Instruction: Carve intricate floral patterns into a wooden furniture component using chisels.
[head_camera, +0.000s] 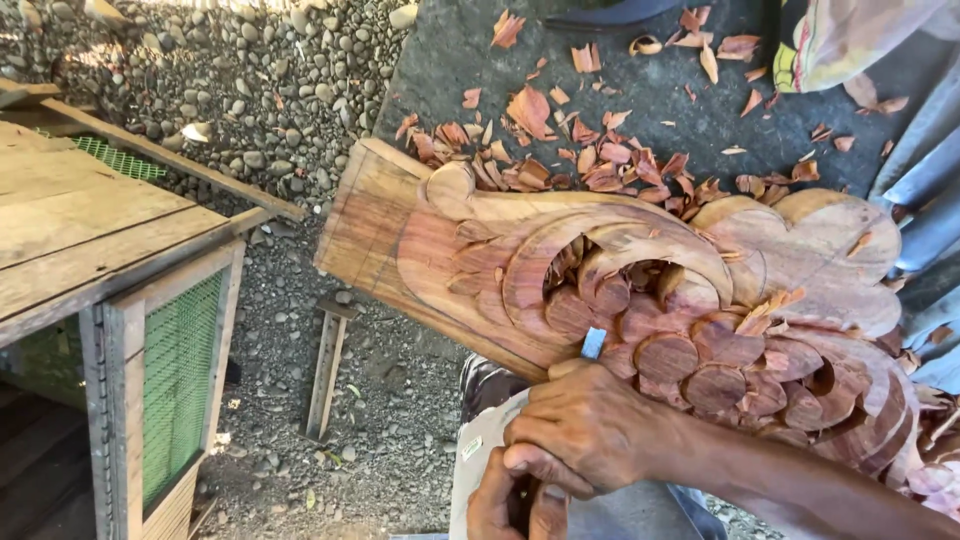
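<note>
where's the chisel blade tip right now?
Head view, lower centre: the chisel blade pokes out above the right hand, its tip on the lower edge of the carved wood panel, beside the round scale-like carvings. The left hand sits below.

A: What sort of place is this showing itself to be?

B: An outdoor woodcarving workshop. A reddish carved wood panel (620, 290), cut with scrolls and round scale shapes, is lying on a dark tabletop (460, 60), and wood shavings (560, 150) are lying scattered across that surface.

A: What is indicating that it is outdoors?

B: Sunlight is falling on gravel ground (290, 90) just beside the tabletop. A rough plank crate with green mesh (175, 370) is standing on that gravel.

A: Is active work showing?

B: Yes. A chisel (592, 343) is touching the panel's lower edge, with hands closing around its handle.
</note>
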